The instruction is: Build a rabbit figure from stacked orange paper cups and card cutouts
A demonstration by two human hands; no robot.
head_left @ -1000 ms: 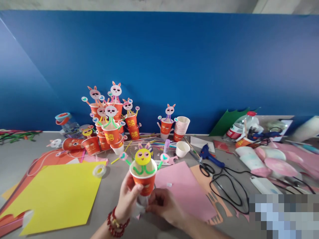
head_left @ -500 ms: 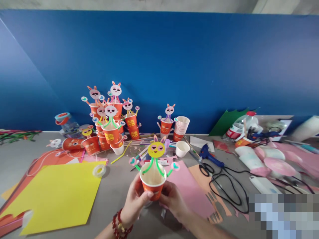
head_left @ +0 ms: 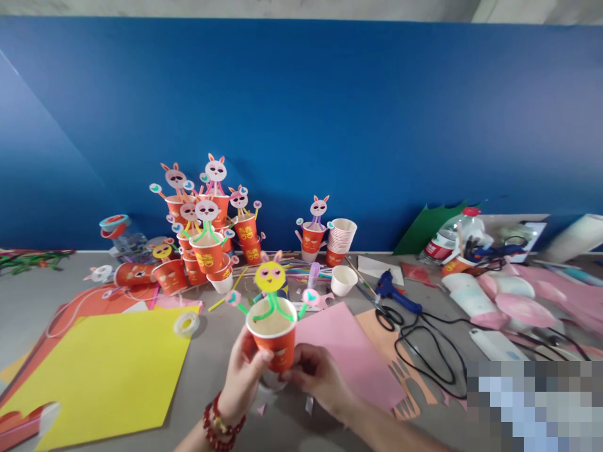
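Observation:
A red paper cup (head_left: pixel 279 349) hangs over the near middle of the table. Above its rim stands a yellow rabbit face (head_left: pixel 270 277) with pink ears, on green pipe-cleaner arms that end in pale paws with hearts. My left hand (head_left: pixel 244 375), with red beads at the wrist, is closed round the cup's left side, thumb on the front. At the cup's lower right my right hand (head_left: pixel 320 376) has its fingers bent together against the base. Partly hidden under the cup is a clear round thing, perhaps a tape roll.
Finished rabbit cups (head_left: pixel 210 254) are piled at the back left. White cups (head_left: pixel 342 235) stand stacked behind. Yellow paper (head_left: pixel 108 370) carries a tape roll (head_left: pixel 186 323); pink paper (head_left: pixel 348 351) lies on the right. Scissors (head_left: pixel 389 319) and a corded blue glue gun (head_left: pixel 398 295) lie farther right.
Both hands have brought the cup a little to the left and slightly up. The cup has turned slightly, and the right fingers sit lower at its base.

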